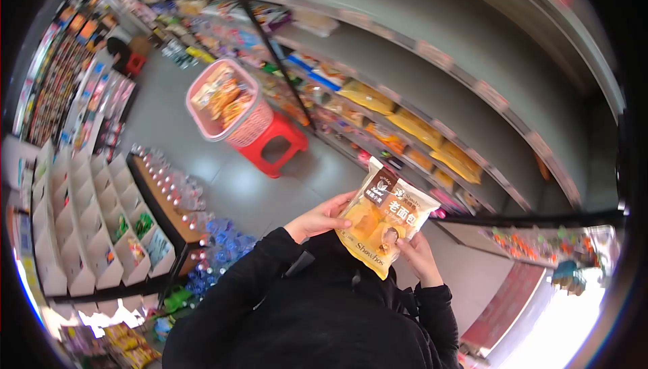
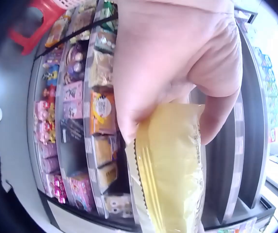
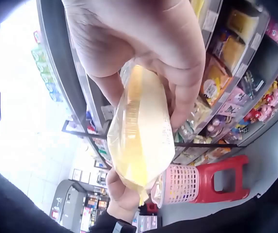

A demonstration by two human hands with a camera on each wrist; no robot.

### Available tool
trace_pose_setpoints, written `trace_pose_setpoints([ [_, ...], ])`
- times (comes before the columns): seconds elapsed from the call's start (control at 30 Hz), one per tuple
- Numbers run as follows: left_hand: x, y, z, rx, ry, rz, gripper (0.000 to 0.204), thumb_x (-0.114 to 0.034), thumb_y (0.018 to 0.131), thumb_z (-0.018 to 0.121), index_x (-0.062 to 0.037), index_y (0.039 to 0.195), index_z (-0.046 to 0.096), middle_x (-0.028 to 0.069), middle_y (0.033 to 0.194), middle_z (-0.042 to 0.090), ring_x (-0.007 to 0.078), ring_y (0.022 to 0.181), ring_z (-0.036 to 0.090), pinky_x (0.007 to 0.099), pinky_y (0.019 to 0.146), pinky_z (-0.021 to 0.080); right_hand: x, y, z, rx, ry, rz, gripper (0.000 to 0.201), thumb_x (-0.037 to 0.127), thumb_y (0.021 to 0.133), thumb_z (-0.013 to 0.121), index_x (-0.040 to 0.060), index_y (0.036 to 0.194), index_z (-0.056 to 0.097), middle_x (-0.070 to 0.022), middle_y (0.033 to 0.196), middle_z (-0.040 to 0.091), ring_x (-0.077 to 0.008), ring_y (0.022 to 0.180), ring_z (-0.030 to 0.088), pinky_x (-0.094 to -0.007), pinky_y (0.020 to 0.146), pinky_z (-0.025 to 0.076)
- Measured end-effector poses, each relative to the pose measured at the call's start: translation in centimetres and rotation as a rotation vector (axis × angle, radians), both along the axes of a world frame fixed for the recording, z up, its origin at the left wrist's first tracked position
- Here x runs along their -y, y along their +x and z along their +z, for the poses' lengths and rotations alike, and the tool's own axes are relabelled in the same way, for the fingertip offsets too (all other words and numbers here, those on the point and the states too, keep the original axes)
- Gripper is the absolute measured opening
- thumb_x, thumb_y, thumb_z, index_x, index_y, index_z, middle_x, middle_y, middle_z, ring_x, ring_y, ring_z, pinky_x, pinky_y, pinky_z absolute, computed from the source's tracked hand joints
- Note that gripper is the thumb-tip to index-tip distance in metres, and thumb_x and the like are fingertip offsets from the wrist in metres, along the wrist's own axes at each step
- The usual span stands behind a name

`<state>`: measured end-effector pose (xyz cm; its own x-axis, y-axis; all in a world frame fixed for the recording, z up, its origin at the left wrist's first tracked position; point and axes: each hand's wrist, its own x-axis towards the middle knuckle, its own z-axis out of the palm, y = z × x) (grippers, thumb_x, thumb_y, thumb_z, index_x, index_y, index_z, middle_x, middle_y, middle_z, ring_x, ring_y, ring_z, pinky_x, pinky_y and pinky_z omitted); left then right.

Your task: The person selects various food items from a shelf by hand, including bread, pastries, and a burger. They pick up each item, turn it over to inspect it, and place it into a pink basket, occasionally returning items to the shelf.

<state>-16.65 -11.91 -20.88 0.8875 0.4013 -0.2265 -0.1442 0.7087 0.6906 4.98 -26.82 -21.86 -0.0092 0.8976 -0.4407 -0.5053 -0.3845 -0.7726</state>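
Both hands hold a yellow-and-white plastic bag of bread (image 1: 381,224) in front of the black-clad torso, its printed front facing up in the head view. Rounded golden pieces show through the film. My left hand (image 1: 322,218) pinches the bag's left edge, thumb on the printed face. At the lower right edge, my right hand (image 1: 421,260) grips it with the thumb on the front. In the left wrist view the bag (image 2: 170,160) sits between thumb and fingers. The right wrist view shows the puffed bag (image 3: 148,121) edge-on, with my left hand (image 3: 122,193) at its far end.
Curved shelves with yellow packs (image 1: 412,128) rise ahead and to the right. On the floor, a pink basket (image 1: 255,119) of packaged snacks sits on a red stool (image 1: 252,156). To the left stand a white compartment rack (image 1: 67,241) and blue-wrapped bottles (image 1: 226,239).
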Motion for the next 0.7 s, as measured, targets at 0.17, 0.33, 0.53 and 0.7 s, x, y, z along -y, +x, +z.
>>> trace_pose_setpoints([
  [0.17, -3.1, -7.9, -0.7, -0.042, -0.140, 0.243, 0.067, -0.007, 0.076, 0.060, -0.0034, 0.131, 0.021, 0.0099, 0.126, 0.037, 0.0185, 0.116, 0.037, 0.0327, 0.096, 0.030, -8.6, -4.6, 1.7, 0.042, 0.051, 0.180, 0.049, 0.011, 0.080, 0.057, -0.0019, 0.120, 0.032, -0.0093, 0.117, 0.045, -0.0149, 0.107, 0.044, -0.0296, 0.092, 0.034],
  [0.33, -9.0, -15.0, -2.4, -0.087, -0.080, 0.410, 0.056, -0.006, 0.078, 0.057, -0.0060, 0.126, 0.027, 0.0098, 0.117, 0.045, 0.0187, 0.108, 0.045, 0.0328, 0.091, 0.036, -18.5, -10.6, 0.9, 0.085, 0.085, 0.324, 0.044, 0.012, 0.081, 0.056, -0.0017, 0.117, 0.035, -0.0080, 0.113, 0.047, -0.0138, 0.104, 0.045, -0.0284, 0.090, 0.035],
  [0.53, -20.1, -24.1, -4.2, -0.147, -0.121, 0.685, 0.050, -0.009, 0.080, 0.056, -0.0057, 0.124, 0.032, 0.0097, 0.111, 0.051, 0.0187, 0.101, 0.051, 0.0322, 0.088, 0.039, -33.4, -21.3, -0.7, -0.015, 0.061, 0.348, 0.049, 0.012, 0.081, 0.057, -0.0021, 0.121, 0.033, -0.0090, 0.113, 0.048, -0.0137, 0.104, 0.046, -0.0278, 0.089, 0.036],
  [0.7, -28.4, -32.3, -5.2, -0.171, -0.149, 0.798, 0.049, -0.008, 0.081, 0.053, -0.0049, 0.126, 0.031, 0.0096, 0.112, 0.051, 0.0194, 0.102, 0.051, 0.0327, 0.088, 0.040, -45.4, -30.1, -1.4, -0.010, 0.155, 0.463, 0.052, 0.008, 0.078, 0.059, -0.0031, 0.122, 0.031, -0.0107, 0.113, 0.048, -0.0147, 0.104, 0.047, -0.0280, 0.087, 0.039],
])
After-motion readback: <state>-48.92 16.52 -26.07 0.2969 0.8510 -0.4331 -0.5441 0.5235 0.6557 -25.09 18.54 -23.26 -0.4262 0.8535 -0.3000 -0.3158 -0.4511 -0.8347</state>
